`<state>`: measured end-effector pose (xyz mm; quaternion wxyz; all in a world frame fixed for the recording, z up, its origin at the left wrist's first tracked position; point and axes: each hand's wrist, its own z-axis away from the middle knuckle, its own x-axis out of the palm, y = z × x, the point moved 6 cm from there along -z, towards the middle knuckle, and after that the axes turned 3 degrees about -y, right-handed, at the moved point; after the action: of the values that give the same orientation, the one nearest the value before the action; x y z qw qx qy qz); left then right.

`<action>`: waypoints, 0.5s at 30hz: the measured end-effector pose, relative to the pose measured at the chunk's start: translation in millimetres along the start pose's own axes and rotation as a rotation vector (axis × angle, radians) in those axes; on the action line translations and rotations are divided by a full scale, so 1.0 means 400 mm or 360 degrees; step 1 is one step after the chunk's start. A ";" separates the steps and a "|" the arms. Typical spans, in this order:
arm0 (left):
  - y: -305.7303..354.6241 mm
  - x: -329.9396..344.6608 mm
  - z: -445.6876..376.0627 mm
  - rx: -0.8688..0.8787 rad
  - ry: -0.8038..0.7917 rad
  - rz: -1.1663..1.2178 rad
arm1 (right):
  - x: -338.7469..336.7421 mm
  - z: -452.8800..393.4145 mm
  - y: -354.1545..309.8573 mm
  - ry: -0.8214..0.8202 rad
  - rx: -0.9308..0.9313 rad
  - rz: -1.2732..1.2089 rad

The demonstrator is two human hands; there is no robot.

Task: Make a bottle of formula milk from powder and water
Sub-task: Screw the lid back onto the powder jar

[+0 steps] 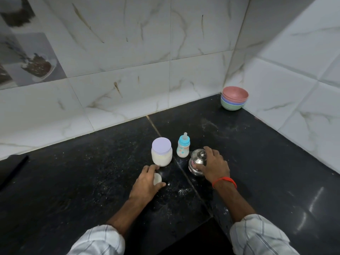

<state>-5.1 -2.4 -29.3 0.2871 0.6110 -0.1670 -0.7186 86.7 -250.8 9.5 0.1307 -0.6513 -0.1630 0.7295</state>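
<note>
Item: dark worktop (92,181), tiled corner. Baby bottle (183,146), blue collar and teat fitted, stood upright between powder jar (161,154), pale lid on, and lidded steel water pot (197,161). Right hand (214,165), grip wrapped over the pot. Left hand (147,183), grip closed round a small white piece (157,178), possibly a scoop or cap; identity unclear. Step judged: early, containers unopened. Next move would call for unscrewing the bottle collar and freeing a hand. Stacked bowls (234,100) well apart in the corner; scattered powder specks (181,191) near; nothing obstructing.
</note>
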 end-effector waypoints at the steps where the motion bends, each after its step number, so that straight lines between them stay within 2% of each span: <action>1: 0.022 0.004 -0.010 0.0049 0.0005 -0.0015 | -0.001 0.000 -0.004 0.0006 -0.0001 0.0004; 4: 0.071 0.027 -0.041 0.0177 0.0030 -0.0028 | 0.002 0.000 -0.003 0.0026 0.0008 -0.0011; 8: 0.089 0.046 -0.054 0.0156 0.0063 -0.0049 | 0.013 0.007 0.006 0.0039 0.0015 0.0004; 15: 0.095 0.049 -0.016 0.0243 0.0215 -0.0501 | 0.021 0.025 0.007 0.0024 0.0017 0.0062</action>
<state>7.5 -43.5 -23.5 0.1346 0.6965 -0.1037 -0.6972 75.9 -250.6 1.5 0.1212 -0.6591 -0.1452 0.7279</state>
